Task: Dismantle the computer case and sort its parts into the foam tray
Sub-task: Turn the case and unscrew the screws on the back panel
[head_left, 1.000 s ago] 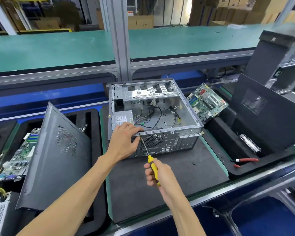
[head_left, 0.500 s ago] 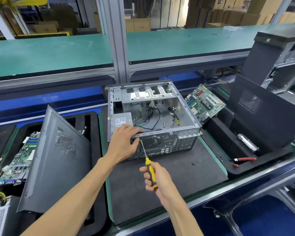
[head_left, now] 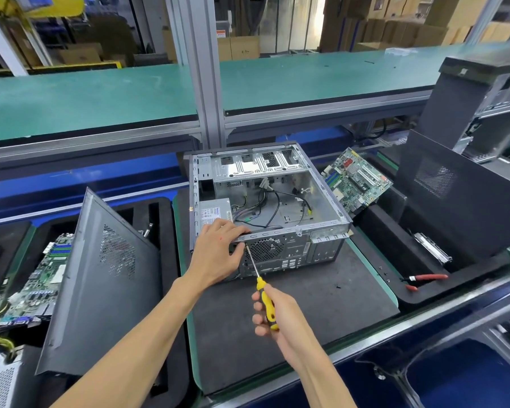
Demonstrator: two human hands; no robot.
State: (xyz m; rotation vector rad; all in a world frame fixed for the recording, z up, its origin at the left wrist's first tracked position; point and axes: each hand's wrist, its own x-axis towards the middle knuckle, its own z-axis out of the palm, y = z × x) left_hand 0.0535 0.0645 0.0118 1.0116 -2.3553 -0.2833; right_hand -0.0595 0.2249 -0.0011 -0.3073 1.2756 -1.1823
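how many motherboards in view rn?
2. One motherboard leans tilted on the right foam tray, just right of the open computer case. The other motherboard lies in the left foam tray, partly hidden behind a leaning side panel. More may be hidden.

- Screwdriver (head_left: 259, 282) tip: contact point on the computer case (head_left: 277, 251) rear panel too small to resolve; the left hand (head_left: 218, 254) covers the adjoining corner.
- Power supply (head_left: 214, 213) label: illegible.
- Left-side motherboard (head_left: 39, 278): partly hidden behind the leaning side panel (head_left: 100, 290).
- Far-right tower (head_left: 483, 92): cut off by the frame edge.
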